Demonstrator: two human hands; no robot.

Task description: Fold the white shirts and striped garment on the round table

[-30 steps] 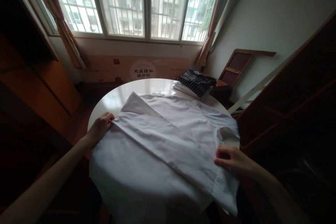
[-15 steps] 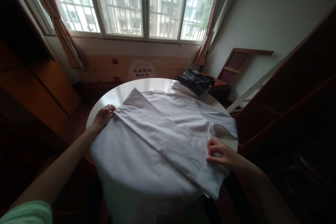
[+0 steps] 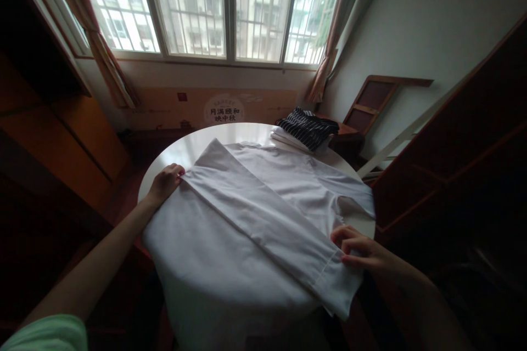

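A white shirt (image 3: 247, 214) lies spread over a round white table (image 3: 206, 140), with one sleeve folded diagonally across its body. My left hand (image 3: 164, 182) pinches the shirt at the sleeve's upper left end, near the table's left rim. My right hand (image 3: 357, 249) grips the sleeve's cuff end at the right, near the table's right edge. The shirt's lower part hangs over the table's near edge.
A folded pile with a dark striped garment (image 3: 308, 127) on top sits at the table's far right. A wooden chair (image 3: 373, 101) stands behind it by the wall. A window (image 3: 214, 5) with curtains is ahead; dark wooden furniture (image 3: 461, 164) flanks the right and left.
My right hand slid with the cuff a little along the right side, and the sleeve now lies straighter across the shirt. My left hand stayed at the sleeve's upper end.
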